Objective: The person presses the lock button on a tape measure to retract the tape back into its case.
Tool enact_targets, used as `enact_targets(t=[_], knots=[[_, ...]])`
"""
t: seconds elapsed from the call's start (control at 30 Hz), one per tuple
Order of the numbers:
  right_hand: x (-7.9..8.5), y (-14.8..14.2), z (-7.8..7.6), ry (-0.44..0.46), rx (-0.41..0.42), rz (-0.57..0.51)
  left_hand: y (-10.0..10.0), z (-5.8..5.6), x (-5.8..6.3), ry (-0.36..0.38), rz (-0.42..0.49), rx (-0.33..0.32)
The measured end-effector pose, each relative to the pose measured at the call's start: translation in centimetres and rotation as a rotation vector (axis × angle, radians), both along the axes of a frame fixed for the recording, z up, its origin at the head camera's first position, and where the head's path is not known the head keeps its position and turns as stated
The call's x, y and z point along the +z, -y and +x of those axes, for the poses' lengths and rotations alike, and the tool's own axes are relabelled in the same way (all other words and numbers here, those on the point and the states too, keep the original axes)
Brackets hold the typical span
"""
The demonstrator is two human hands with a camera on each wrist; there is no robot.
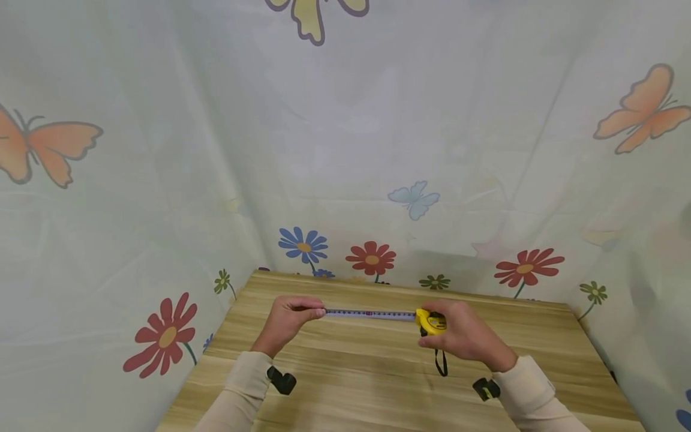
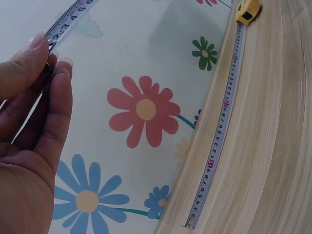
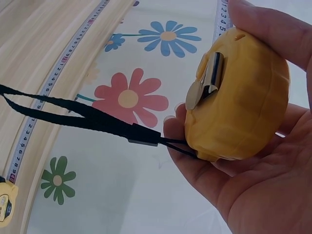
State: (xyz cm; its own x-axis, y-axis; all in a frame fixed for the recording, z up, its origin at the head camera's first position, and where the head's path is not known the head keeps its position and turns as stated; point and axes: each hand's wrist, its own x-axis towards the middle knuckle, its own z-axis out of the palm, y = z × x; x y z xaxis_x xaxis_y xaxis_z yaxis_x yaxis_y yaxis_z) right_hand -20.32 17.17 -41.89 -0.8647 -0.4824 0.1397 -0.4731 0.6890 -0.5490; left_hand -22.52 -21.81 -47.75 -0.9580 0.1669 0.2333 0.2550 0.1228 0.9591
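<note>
A yellow tape measure is held in my right hand, thumb and fingers gripping its case. The right wrist view shows the metal clip on its side and a black strap. The blade runs out to the left, stretched straight between the hands. With thumb and fingers my left hand pinches the blade's free end, beside its low numbers in the left wrist view. Both wrist views also show a second yellow tape measure with its blade pulled out along the wood.
Below the hands lies a wood-grain table. A pale curtain printed with flowers and butterflies surrounds it at the back and sides. Black devices sit on both wrists near the beige cuffs.
</note>
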Motion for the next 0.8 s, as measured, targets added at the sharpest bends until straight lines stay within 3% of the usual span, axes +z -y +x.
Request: enact_targets(t=[0.8], knots=[[0.06, 0.73, 0.22, 0.007, -0.004, -0.004, -0.11, -0.18, -0.43, 0.005, -0.009, -0.001]])
